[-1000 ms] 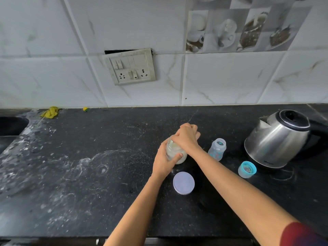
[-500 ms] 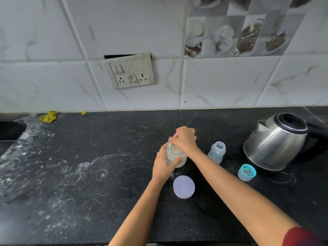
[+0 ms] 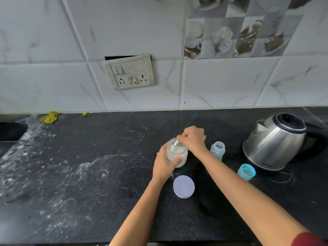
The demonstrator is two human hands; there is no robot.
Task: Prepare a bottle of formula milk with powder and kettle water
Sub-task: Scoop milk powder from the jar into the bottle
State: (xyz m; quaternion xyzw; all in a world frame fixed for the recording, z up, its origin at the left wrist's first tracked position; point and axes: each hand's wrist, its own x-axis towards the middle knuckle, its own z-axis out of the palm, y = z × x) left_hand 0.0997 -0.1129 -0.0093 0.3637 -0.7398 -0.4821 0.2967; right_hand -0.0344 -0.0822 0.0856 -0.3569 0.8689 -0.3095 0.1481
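Here, the left hand (image 3: 164,166) is wrapped around a small clear jar (image 3: 176,153) of pale powder, with its fingers (image 3: 178,160) curled and pressed on the glass. The jar stands upright on the black tabletop (image 3: 88,174), near the middle.

The right hand (image 3: 193,139) is just above the jar's open mouth. Its fingers are bunched together, pinching a little blue scoop (image 3: 176,144) by the handle — the scoop's end dips down into the jar, so the bowl of it cannot be seen well.

The jar's round pale lid (image 3: 183,186) lies flat on the tabletop, just in front of the jar and not touching it.

The baby bottle (image 3: 217,150) stands upright just to the right of the jar, close behind the right wrist. It is clear with blue marks, and its top is open. How much is inside it cannot be told.

The bottle's blue cap (image 3: 246,172) sits on the tabletop further right, near the foot of the shiny kettle (image 3: 276,143). The kettle has a black lid and black handle — it stands at the right side, well apart from the jar.

On the white tile wall there is a switch plate (image 3: 130,71). A yellow cloth (image 3: 49,117) lies at the back left by the wall. The tabletop has white dusty smears on its left half.
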